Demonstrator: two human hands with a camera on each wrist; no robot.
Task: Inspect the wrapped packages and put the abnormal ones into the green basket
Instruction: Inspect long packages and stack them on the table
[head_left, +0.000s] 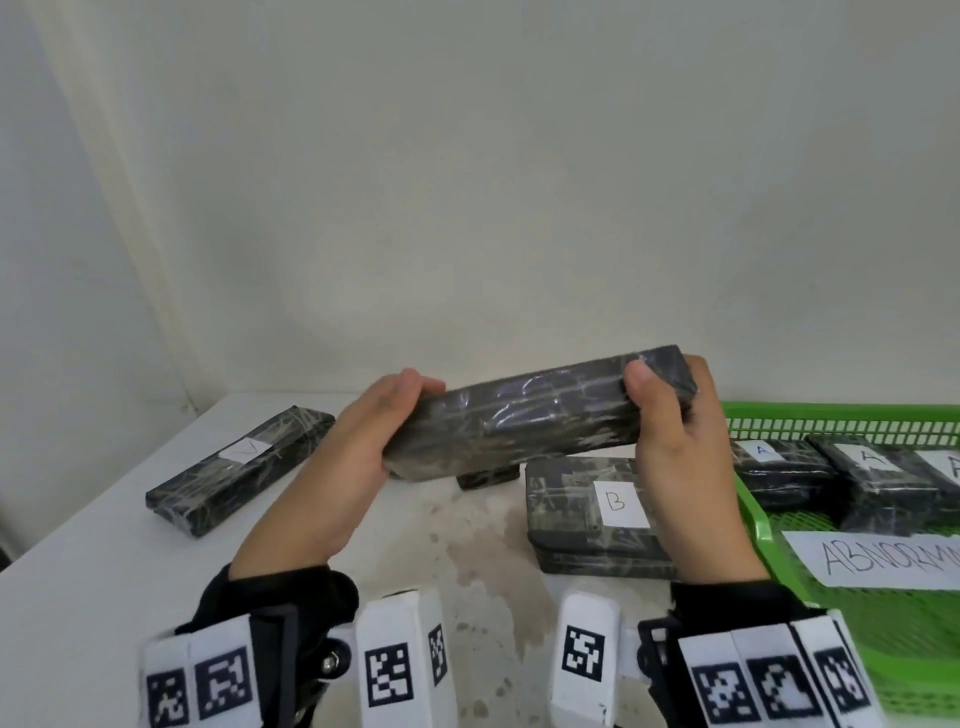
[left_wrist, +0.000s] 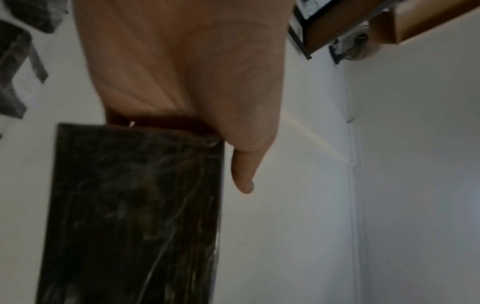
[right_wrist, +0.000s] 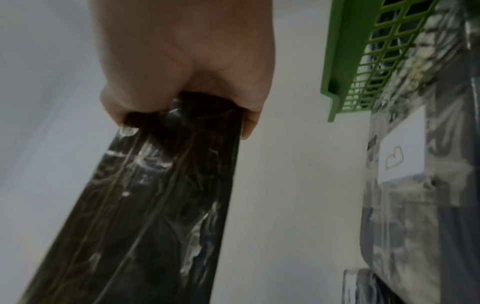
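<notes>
A long dark package (head_left: 524, 410) wrapped in clear film hangs above the white table (head_left: 104, 545), tilted up to the right. My left hand (head_left: 384, 421) grips its left end and my right hand (head_left: 660, 410) grips its right end, thumb on the near face. The left wrist view shows the package (left_wrist: 135, 205) below my left hand (left_wrist: 187, 86). The right wrist view shows the package (right_wrist: 155, 195) held in my right hand (right_wrist: 187, 72). The green basket (head_left: 748, 499) stands at the right with several packages labelled A (head_left: 779, 462).
A package labelled B (head_left: 587, 509) lies on the table under my right hand, beside the basket (right_wrist: 345, 67); it also shows as the labelled package (right_wrist: 405, 164) in the right wrist view. Another labelled package (head_left: 239, 462) lies at the left. A paper reading ABNORMAL (head_left: 878, 561) sits in the basket.
</notes>
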